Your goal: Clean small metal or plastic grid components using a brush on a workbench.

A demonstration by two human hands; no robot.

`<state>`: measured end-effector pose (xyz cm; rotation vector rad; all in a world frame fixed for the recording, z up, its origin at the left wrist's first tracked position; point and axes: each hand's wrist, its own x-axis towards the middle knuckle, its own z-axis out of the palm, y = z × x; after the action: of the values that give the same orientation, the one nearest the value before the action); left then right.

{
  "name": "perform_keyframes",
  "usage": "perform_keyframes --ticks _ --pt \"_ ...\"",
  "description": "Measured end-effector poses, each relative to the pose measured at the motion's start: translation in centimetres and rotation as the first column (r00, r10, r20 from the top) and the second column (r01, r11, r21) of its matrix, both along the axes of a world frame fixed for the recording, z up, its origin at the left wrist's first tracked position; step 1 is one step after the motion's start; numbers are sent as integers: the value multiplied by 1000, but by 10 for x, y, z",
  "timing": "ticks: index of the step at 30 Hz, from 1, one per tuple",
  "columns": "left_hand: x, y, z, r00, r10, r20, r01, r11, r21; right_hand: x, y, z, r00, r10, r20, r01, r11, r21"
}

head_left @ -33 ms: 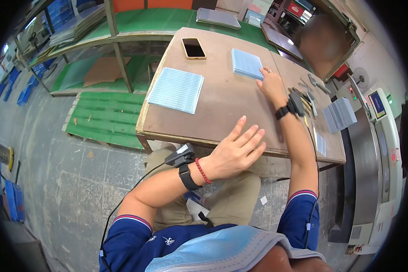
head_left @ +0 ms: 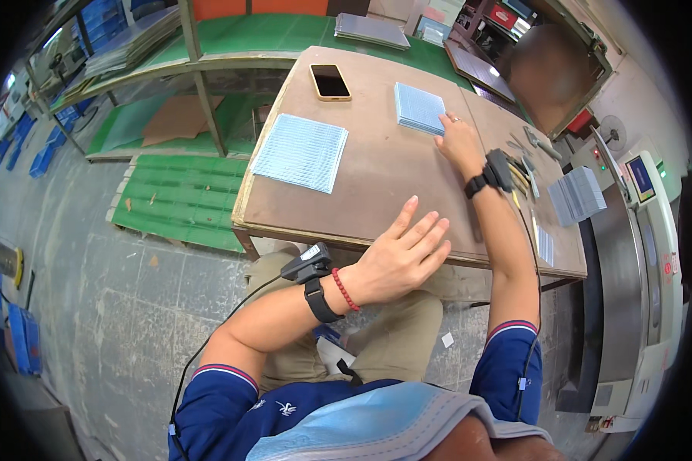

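My left hand lies flat on the near edge of the brown table, fingers spread and holding nothing. My right hand is stretched across the table, its fingertips touching the near right corner of a small stack of light blue sheets. A larger, flatter stack of light blue sheets lies on the table's left side. A phone with a dark screen lies at the far edge. Each wrist carries a black strapped device, and the left one also has a red bead bracelet.
Small tools and a grey stack of sheets lie at the table's right end, beside a white and grey machine with a small screen. Green racks and a green pallet stand to the left. Another person is at the far right.
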<state>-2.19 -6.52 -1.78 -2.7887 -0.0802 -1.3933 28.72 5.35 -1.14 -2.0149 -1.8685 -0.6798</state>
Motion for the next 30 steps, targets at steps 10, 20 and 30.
perform_keyframes --ticks 10,20,30 --pt "-4 4 3 998 57 -3 -57 998 -5 9 24 -27 962 -37 271 73 989 -125" --pt "-2 5 2 997 44 -59 -45 999 -14 7 2 -21 958 2 286 -3 1000 5" --pt "2 6 -1 997 48 -60 -50 998 -28 5 -21 -10 941 -49 336 88 991 -103"
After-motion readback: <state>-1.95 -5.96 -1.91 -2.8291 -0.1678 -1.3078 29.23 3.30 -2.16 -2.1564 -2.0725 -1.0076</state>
